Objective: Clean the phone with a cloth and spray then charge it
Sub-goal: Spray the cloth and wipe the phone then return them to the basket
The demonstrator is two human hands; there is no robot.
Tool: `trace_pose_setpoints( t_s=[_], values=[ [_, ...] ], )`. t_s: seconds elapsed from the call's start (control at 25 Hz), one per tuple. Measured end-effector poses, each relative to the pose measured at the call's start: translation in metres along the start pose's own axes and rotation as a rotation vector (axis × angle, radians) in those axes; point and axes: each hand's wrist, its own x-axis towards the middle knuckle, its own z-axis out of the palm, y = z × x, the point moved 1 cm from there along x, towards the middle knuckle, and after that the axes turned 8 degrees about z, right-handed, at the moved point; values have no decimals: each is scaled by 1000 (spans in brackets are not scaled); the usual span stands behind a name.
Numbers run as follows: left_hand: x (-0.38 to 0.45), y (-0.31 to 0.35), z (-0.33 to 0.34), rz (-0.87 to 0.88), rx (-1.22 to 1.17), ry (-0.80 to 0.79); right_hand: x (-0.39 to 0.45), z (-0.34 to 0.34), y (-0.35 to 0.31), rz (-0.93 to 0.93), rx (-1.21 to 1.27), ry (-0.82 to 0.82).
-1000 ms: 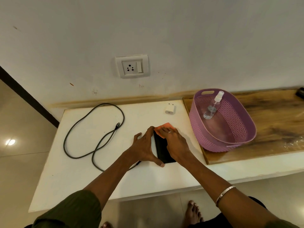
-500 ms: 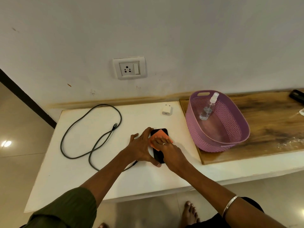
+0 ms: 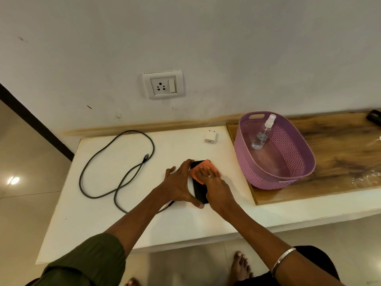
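**Phone on white table, under cloth and two hands**

Phone [image 3: 199,190]: black, lying flat on the white table [image 3: 103,223], long axis running toward the wall. All places below are given from the phone.

Cloth [image 3: 195,173]: orange, spread over the phone's far end, touching it.

Right hand [image 3: 214,186]: laid flat on the cloth, fingers extended and pressing down, nothing gripped; a ring on one finger, a metal bangle [image 3: 283,259] up the forearm.

Left hand [image 3: 179,185]: against the phone's left edge, spread wide, thumb hooked at the near corner, fingers at the far end, steadying it.

Charging cable [image 3: 115,168]: dark, looped loosely on the table to the left, one plug end lying free, another length passing under the left wrist.

Adapter [image 3: 211,137]: small, white, beyond the phone toward the wall, apart from cable.

Basket [image 3: 305,159]: purple, to the right on a wooden board [image 3: 346,153].

Spray bottle [image 3: 262,134]: clear, leaning inside the basket.

Wall socket [image 3: 162,85]: on the wall beyond the phone, nothing plugged in.
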Motion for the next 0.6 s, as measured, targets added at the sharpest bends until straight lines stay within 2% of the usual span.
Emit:
trace_pose_setpoints(
  t_s=[0.08,0.24,0.28,0.44,0.52,0.6],
  values=[
    [-1,1,-1,-4,-16,-7,-8,8,-6,-154,-96,-84],
    [-3,3,-1,0,-4,-7,-4,-10,9,-263,-7,-28],
    [-4,3,-2,2,-2,-3,-2,-15,16,-240,-14,-11],
    [-5,4,-3,-6,-21,15,6,-15,21,174,42,32],
    [-5,5,-4,-1,-22,10,1,-11,9,176,4,-23],
    [-3,5,-4,-1,-22,0,-8,-7,1,72,28,-46]
  ],
)
